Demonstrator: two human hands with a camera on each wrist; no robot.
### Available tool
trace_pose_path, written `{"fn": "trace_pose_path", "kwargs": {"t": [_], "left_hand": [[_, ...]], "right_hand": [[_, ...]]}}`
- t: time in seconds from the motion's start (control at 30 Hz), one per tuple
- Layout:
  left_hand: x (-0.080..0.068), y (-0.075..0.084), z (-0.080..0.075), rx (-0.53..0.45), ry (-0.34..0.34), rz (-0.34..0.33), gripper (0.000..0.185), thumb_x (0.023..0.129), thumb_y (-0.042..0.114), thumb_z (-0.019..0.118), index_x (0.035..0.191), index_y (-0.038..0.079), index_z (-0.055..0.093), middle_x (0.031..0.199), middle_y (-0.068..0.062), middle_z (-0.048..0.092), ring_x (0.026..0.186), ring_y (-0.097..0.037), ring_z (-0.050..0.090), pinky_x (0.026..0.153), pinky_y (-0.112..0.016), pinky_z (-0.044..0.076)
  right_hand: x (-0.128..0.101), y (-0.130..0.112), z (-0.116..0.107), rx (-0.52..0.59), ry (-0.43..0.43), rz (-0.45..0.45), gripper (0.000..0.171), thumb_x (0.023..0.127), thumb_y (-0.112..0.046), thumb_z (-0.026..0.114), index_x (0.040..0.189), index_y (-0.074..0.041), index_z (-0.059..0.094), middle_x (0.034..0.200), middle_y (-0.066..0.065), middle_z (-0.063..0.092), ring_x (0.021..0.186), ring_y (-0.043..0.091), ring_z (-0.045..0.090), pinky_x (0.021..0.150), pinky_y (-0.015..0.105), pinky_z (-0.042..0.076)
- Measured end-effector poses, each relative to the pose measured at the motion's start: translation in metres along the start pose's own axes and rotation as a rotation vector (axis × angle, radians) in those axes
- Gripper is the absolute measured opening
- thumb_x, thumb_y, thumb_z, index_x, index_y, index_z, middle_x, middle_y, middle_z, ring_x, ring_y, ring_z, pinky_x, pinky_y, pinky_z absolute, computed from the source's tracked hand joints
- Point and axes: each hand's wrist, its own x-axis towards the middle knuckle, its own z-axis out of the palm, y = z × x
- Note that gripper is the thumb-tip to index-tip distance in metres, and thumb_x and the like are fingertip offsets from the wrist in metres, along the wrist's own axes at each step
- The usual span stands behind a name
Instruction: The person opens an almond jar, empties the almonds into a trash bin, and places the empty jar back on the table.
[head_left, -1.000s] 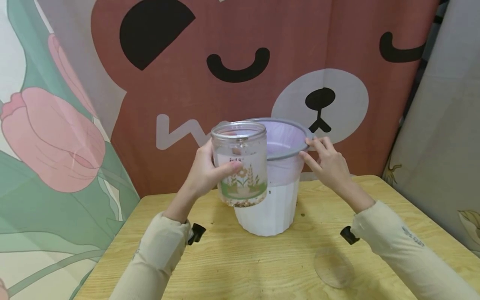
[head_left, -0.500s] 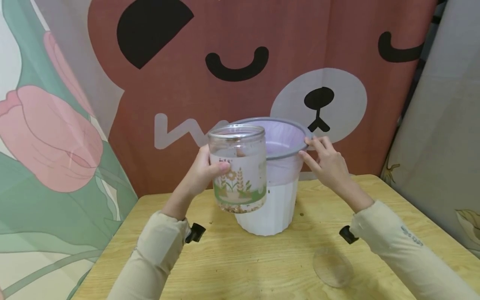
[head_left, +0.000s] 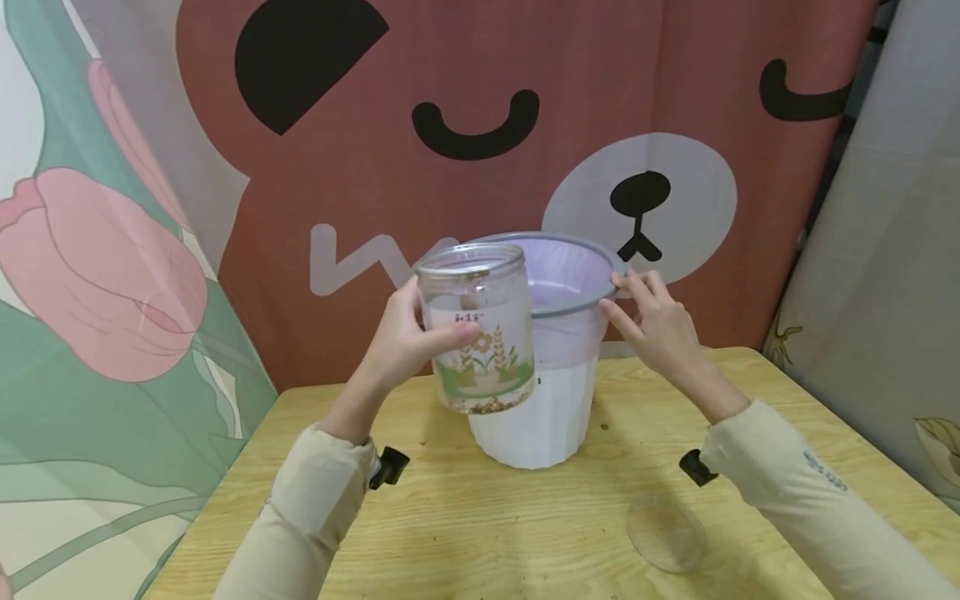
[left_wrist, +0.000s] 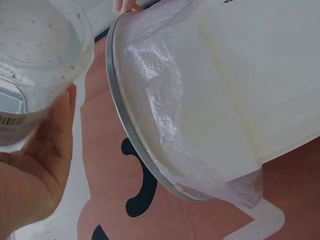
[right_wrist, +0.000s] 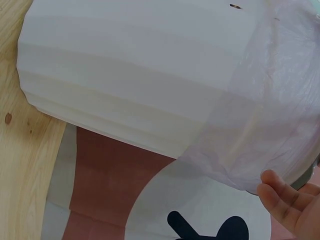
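My left hand (head_left: 408,342) grips a clear plastic jar (head_left: 478,325) with a flower label and a thin layer of seeds at its bottom. The jar is lidless, upright and lifted off the table, in front of the left side of a white bin (head_left: 543,417). The bin wears a purple bag (head_left: 566,267) under a grey rim ring (head_left: 577,304). My right hand (head_left: 652,321) holds that rim on its right side, fingers curled over the ring. In the left wrist view the jar (left_wrist: 35,60) sits against my palm (left_wrist: 40,170) beside the bin (left_wrist: 240,90). The right wrist view shows fingertips (right_wrist: 287,200) by the bin wall (right_wrist: 130,85).
A wooden table (head_left: 480,533) carries the bin. A clear round lid (head_left: 666,533) lies flat at the front right, under my right forearm. A bear-print curtain (head_left: 480,125) hangs close behind; a floral one (head_left: 97,275) stands at the left.
The jar dipped slightly, then rose back and turned a little in my left hand. My right hand has stayed on the bin's rim.
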Motion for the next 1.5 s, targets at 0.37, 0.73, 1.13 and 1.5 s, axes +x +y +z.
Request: {"fn": "trace_pose_path", "kwargs": {"t": [0.37,0.73,1.13,1.5], "left_hand": [[-0.005,0.008,0.011,0.266,0.178,-0.026,0.070,0.064,0.025,0.079,0.121,0.007,0.044,0.097,-0.004,0.062,0.080,-0.014,0.060,0.066,-0.031,0.049],[-0.013,0.008,0.020,0.394,0.224,0.040,0.075,0.058,0.028,0.082,0.119,0.004,0.045,0.096,-0.003,0.062,0.083,-0.012,0.059,0.068,-0.031,0.048],[-0.019,0.002,0.025,0.496,0.276,0.012,0.081,0.055,0.037,0.083,0.118,0.004,0.045,0.091,-0.001,0.062,0.075,-0.012,0.057,0.060,-0.031,0.046],[-0.030,-0.005,0.034,0.484,0.252,0.082,0.082,0.052,0.038,0.084,0.117,0.007,0.043,0.094,0.000,0.057,0.083,-0.010,0.056,0.067,-0.030,0.047]], "right_hand": [[0.000,0.000,-0.001,-0.002,0.004,-0.001,0.048,0.091,-0.038,0.049,0.122,-0.001,0.052,0.106,0.019,0.048,0.053,0.017,0.046,0.041,0.025,0.034],[0.001,0.000,0.001,0.009,0.002,-0.003,0.050,0.091,-0.041,0.047,0.122,-0.001,0.052,0.108,0.020,0.048,0.053,0.017,0.046,0.040,0.024,0.033],[-0.001,0.002,0.000,0.008,0.006,-0.002,0.051,0.091,-0.042,0.047,0.122,-0.002,0.052,0.109,0.020,0.048,0.053,0.017,0.047,0.041,0.024,0.034],[0.000,0.003,0.001,0.004,0.008,0.000,0.051,0.091,-0.042,0.047,0.122,-0.002,0.052,0.109,0.020,0.048,0.052,0.016,0.047,0.041,0.024,0.034]]}}
